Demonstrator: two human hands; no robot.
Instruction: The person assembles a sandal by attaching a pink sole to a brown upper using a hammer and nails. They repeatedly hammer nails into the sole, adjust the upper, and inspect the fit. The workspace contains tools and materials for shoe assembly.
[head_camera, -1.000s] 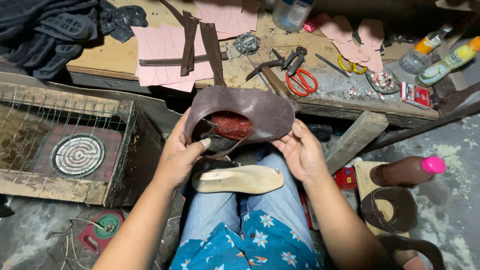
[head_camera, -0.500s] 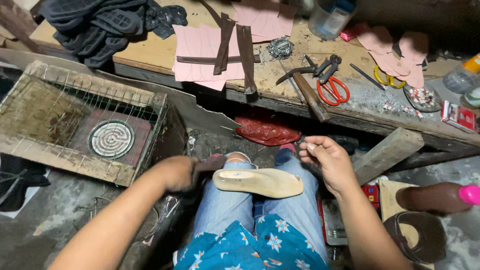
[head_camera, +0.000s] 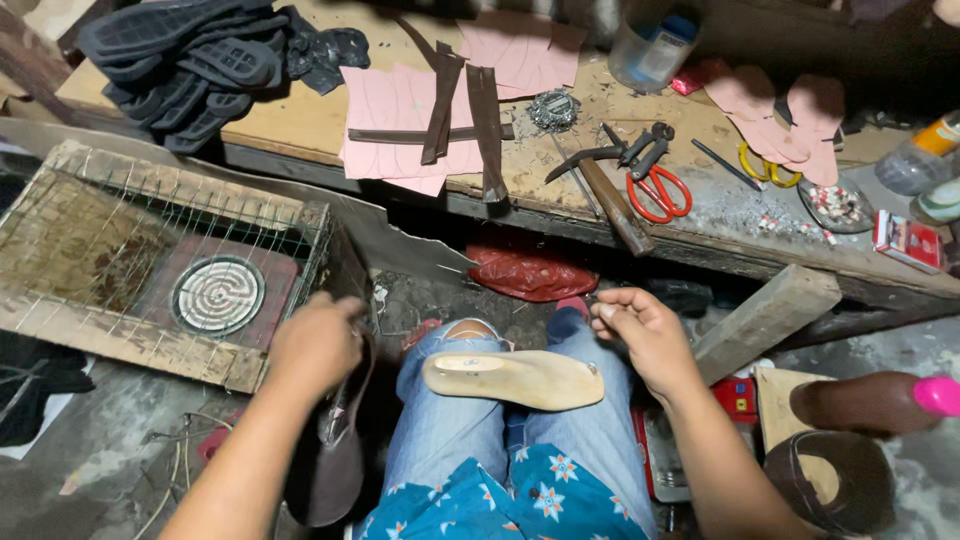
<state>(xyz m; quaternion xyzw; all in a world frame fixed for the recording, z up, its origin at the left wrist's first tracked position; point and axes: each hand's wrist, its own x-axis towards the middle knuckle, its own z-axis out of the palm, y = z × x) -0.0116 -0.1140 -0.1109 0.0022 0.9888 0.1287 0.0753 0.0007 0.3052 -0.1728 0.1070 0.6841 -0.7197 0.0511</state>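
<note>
Left fingers: the left hand (head_camera: 315, 345) is curling its fingers tight around the top edge of a brown leather shoe upper (head_camera: 330, 455), which is hanging down below the fist beside the left knee.
Right fingers: the right hand (head_camera: 640, 340) is hovering with fingertips (head_camera: 602, 312) pinched together; whether anything is sitting between them is too small to tell.
Between the hands: a pale wooden shoe form (head_camera: 515, 378) is lying across the jeans-clad lap, just below the right fingertips.
Left of the left fingers: a wire-covered wooden box with a round coil heater (head_camera: 217, 295) is standing close by.
Beyond the right fingers: a hammer (head_camera: 610, 200) and red-handled scissors (head_camera: 655, 185) are lying on the workbench (head_camera: 300, 130).
</note>
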